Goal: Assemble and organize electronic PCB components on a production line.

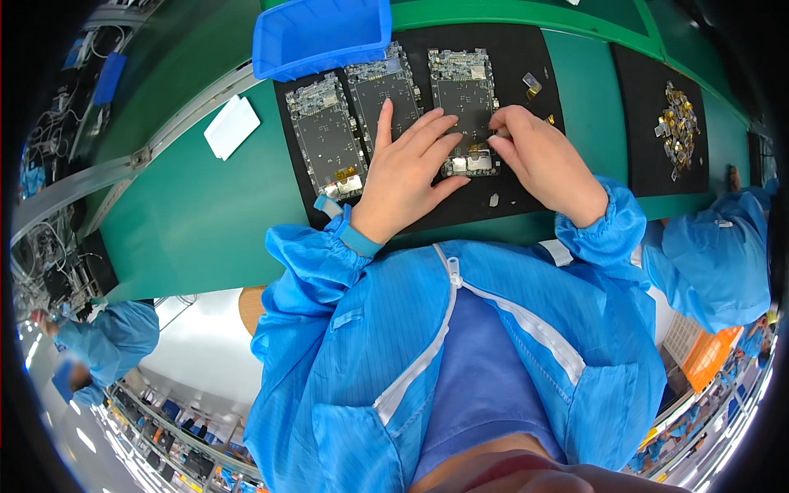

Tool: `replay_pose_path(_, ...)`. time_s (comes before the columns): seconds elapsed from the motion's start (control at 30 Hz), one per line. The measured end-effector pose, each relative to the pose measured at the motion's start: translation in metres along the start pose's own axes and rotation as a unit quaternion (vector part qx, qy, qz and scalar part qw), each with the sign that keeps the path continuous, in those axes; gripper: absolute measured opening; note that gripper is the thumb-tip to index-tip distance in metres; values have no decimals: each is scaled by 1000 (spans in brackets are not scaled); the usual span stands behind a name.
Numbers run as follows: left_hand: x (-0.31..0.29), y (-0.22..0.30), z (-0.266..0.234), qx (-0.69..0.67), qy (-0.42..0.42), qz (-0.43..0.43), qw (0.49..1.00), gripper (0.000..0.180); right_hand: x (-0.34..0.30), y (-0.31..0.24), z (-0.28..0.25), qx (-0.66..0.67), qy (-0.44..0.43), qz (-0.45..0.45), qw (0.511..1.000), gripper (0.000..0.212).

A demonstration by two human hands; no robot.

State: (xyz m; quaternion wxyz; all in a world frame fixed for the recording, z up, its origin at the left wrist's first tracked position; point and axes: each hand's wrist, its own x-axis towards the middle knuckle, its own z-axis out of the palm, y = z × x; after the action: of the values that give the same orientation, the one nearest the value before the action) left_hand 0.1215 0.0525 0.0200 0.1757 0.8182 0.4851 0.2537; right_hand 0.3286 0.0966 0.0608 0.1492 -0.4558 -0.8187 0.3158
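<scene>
Bright green, the surface [189, 238] is carrying a black mat [526, 57], where three circuit boards [327, 140] are lying side by side. Spread open, grasping nothing, the left hand [407, 177] is resting across the middle board [398, 94] and the right board [460, 99]. The right hand [538, 156] is hovering, fingers curled, at that board's right edge; whether it is pinching anything, I cannot tell.

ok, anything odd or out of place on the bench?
Nothing looks plainly damaged. One small oddity: a pale scrap lies loose on the black mat, near the rightmost circuit board, apart from the heap of small parts on the second mat. Too small to identify.
</scene>
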Motion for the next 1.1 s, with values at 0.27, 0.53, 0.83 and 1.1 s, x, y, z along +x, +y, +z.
replay_pose_path(0.27,1,1,-1,15,6,10,1000,47,-6,7,12,-148,12,-120,982,13)
replay_pose_path(0.53,-5,1,8,23,34,9,999,47,-9,-3,17,-194,15,-179,964,17)
replay_pose_path(0.83,35,-78,-81,267,197,-59,941,43,-20,0,0,5,92,-40,995,16)
replay_pose_path(1.1,31,-245,-182,317,214,-156,911,21,-11,45,-50,11,158,117,980,30)
